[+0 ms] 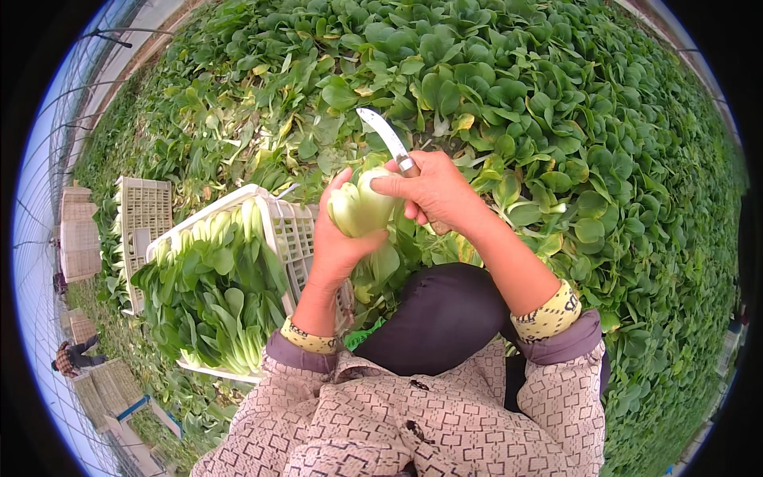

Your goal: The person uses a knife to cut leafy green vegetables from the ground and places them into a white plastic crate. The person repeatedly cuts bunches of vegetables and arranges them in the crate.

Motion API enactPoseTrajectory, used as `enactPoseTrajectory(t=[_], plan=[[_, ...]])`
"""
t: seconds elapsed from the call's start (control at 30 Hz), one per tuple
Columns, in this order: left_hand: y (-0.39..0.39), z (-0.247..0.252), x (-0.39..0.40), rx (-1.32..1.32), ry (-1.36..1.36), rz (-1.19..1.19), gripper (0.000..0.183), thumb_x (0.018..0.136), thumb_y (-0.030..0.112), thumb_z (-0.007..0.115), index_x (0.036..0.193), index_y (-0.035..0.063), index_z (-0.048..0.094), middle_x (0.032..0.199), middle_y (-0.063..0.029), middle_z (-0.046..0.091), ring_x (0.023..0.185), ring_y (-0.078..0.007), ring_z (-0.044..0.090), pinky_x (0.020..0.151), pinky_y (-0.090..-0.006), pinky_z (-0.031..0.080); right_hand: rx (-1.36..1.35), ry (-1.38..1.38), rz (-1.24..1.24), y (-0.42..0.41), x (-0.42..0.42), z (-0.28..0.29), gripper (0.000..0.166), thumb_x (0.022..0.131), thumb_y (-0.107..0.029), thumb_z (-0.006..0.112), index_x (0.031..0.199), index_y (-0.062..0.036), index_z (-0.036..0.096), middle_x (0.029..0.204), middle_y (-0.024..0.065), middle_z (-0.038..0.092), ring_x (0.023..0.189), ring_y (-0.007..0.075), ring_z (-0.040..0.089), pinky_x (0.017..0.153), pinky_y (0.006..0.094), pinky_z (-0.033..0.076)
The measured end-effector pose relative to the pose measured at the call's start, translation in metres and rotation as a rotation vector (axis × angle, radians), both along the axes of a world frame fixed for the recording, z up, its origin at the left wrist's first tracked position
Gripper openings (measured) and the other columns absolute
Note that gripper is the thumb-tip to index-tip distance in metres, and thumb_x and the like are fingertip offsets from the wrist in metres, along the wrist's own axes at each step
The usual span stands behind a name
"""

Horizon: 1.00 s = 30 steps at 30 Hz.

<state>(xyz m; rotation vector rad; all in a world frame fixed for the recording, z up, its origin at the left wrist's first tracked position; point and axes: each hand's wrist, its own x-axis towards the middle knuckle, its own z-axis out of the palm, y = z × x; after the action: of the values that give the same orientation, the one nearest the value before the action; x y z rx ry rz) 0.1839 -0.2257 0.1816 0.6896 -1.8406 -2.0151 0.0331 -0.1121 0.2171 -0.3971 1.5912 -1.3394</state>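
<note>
My left hand (338, 238) is wrapped around a head of bok choy (354, 208), its pale green base turned up and its leaves hanging below. My right hand (438, 194) grips the wooden handle of a curved knife (386, 132), whose blade points up and away from me. The right thumb presses on the side of the bok choy. Part of the handle is covered by my right fingers. Just left of my left hand stands a white plastic crate (292, 238) packed with harvested bok choy (220, 286), stems toward the far side.
Growing bok choy (512, 89) covers the ground ahead and to the right. Cut and yellowed leaves (226, 137) litter the soil ahead-left. A second filled crate (149, 208) stands farther left, with stacked crates (80, 232) beyond. A person (77, 356) bends near crates (110, 384) at lower left.
</note>
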Motion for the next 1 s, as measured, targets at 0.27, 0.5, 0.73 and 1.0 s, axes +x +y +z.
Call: enactPoseTrajectory(t=[0.27,0.5,0.73,1.0], plan=[[-0.034,0.035,0.082,0.774,0.398,-0.045,0.081,0.062,0.006,0.067,0.137,-0.0022,0.037,0.127,-0.0222,0.054,0.099,-0.0334,0.065,0.073,-0.0360,0.059,-0.126,0.284,-0.080,-0.026,0.048,0.037,0.024,0.080,-0.014,0.072,0.093,-0.0021,0.056,0.060,-0.0034,0.051,0.041,0.0049,0.043,0.037,0.0211,0.033],[-0.030,0.042,0.105,0.629,0.427,0.158,0.063,0.073,0.002,0.065,0.132,-0.0038,0.043,0.126,-0.0133,0.056,0.109,-0.0247,0.058,0.095,-0.0371,0.047,-0.131,0.186,0.089,-0.030,0.128,0.060,0.055,0.073,-0.016,0.081,0.119,0.0009,0.056,0.085,0.0006,0.063,0.066,0.0045,0.053,0.055,0.0208,0.042],[-0.015,0.051,0.122,0.576,0.472,0.440,0.076,0.074,-0.005,0.064,0.142,0.0075,0.031,0.122,-0.0057,0.054,0.107,-0.0164,0.057,0.094,-0.0309,0.045,-0.384,0.168,0.039,-0.042,0.193,0.011,0.071,0.071,-0.005,0.080,0.131,0.0005,0.043,0.117,0.0067,0.057,0.102,0.0133,0.056,0.087,0.0268,0.046],[-0.035,0.046,0.148,0.417,0.399,0.202,0.068,0.074,-0.003,0.071,0.134,0.0017,0.041,0.118,-0.0069,0.058,0.109,-0.0172,0.056,0.098,-0.0317,0.043,-0.386,0.153,-0.069,-0.061,0.210,0.001,0.056,0.077,0.003,0.070,0.128,0.0026,0.046,0.117,0.0088,0.058,0.101,0.0142,0.059,0.087,0.0263,0.047]])
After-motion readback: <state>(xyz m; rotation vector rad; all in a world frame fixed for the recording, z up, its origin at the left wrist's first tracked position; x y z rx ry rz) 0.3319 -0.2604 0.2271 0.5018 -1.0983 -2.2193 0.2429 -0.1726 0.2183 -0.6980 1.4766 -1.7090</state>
